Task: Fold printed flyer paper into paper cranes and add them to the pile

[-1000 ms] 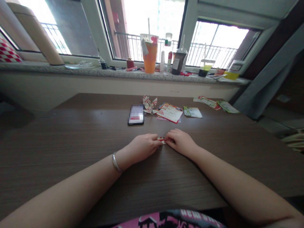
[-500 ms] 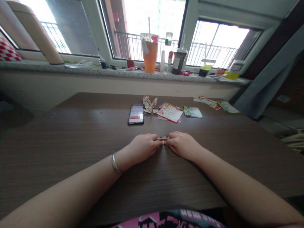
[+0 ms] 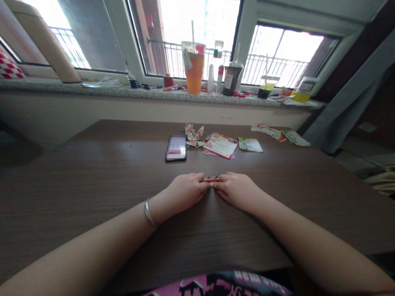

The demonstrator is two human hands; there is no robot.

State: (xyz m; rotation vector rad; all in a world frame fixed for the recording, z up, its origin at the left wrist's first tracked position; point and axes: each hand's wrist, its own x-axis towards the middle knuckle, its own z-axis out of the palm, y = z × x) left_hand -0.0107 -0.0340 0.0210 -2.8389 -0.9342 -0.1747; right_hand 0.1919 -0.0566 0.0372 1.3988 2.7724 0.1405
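A small folded piece of red-and-white printed paper (image 3: 211,179) lies on the dark wood-grain table (image 3: 92,172), pinched between my hands. My left hand (image 3: 187,191) holds its left end with the fingertips, and a silver bangle (image 3: 148,213) circles that wrist. My right hand (image 3: 236,191) holds the other end. Most of the paper is hidden by my fingers. Farther up the table, a folded origami crane (image 3: 194,136) made of similar paper stands next to a phone (image 3: 175,148) with a blurred screen.
Printed leaflets (image 3: 220,145) and paper strips (image 3: 269,132) lie beyond the crane. Past the table's far edge, a granite windowsill (image 3: 148,95) holds an orange cup (image 3: 195,73), a dark cup (image 3: 232,79), bottles and small items. A grey curtain (image 3: 342,109) hangs at right.
My right hand has shifted slightly right and lower, and more of the paper now shows between my hands. The view has tilted a little.
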